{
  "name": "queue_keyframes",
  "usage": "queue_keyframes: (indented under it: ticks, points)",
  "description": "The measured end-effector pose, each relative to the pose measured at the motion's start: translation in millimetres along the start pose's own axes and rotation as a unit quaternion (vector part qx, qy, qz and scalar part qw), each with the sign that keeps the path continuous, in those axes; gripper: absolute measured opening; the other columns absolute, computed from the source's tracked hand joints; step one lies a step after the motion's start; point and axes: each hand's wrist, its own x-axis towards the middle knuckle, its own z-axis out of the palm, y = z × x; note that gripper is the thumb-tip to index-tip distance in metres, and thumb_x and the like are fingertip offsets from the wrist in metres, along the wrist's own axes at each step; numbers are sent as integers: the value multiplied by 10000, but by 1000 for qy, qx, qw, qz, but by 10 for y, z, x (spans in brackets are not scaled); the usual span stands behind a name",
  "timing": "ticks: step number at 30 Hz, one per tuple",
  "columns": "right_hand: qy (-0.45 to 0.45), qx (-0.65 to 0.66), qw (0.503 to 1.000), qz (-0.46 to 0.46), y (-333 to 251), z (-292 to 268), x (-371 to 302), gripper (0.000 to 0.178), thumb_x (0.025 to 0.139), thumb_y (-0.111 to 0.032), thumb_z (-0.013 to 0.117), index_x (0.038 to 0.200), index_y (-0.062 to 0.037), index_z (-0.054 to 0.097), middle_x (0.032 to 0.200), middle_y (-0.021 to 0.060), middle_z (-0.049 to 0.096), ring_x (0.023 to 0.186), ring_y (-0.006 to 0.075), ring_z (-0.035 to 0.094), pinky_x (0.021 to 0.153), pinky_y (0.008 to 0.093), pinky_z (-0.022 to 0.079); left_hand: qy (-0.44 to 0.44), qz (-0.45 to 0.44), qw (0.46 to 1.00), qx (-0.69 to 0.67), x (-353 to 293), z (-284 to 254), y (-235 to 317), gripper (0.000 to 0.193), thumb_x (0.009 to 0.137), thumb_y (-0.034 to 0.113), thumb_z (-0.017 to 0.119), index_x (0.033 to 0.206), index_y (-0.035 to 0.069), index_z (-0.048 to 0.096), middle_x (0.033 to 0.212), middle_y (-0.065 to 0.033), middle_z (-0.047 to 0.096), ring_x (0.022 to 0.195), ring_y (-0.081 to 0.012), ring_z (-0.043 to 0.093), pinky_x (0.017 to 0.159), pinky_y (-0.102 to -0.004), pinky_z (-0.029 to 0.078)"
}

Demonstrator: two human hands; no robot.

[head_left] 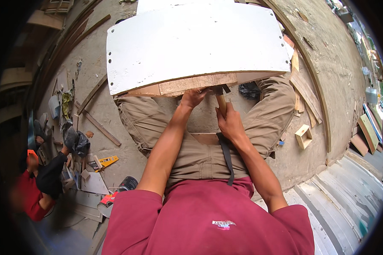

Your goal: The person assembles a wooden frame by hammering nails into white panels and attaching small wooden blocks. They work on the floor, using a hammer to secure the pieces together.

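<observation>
Across my lap and knees rests a large white board piece (195, 44), a box-like wooden form with dark fastener spots along its sides and a bare wood edge (195, 85) facing me. My right hand (231, 122) is wrapped round the wooden handle of a hammer (221, 102), whose dark head is up against the underside of that edge. Just left of the hammer head, my left hand (193, 97) has its fingers pinched together by the bare wood. Whatever is between those fingertips is too small or hidden to make out.
At the left sits another person in red (32, 195), holding something orange, beside wood scraps and a yellow tool (107, 162). Cans (110, 199) stand by my left arm. Right of me lie loose planks (306, 93), a small wooden box (304, 136) and corrugated metal sheets (332, 204).
</observation>
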Motion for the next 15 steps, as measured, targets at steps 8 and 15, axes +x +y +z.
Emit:
queue_keyframes:
  ticks: [8, 15]
  points:
    - [40, 32, 999, -17, 24, 18, -36, 262, 974, -199, 642, 967, 30, 514, 700, 333, 584, 730, 549, 597, 568, 532, 442, -5, 47, 998, 48, 25, -6, -14, 391, 829, 306, 823, 1173, 161, 704, 1233, -48, 680, 1053, -270, 681, 865, -404, 572]
    - [49, 2, 998, -35, 109, 35, -11, 266, 978, -208, 642, 980, 27, 517, 694, 307, 594, 712, 532, 612, 565, 512, 454, -79, -28, 996, -19, 156, -204, 180, 303, 859, 270, 791, 1118, 123, 736, 1014, -110, 749, 912, -289, 728, 807, -388, 581]
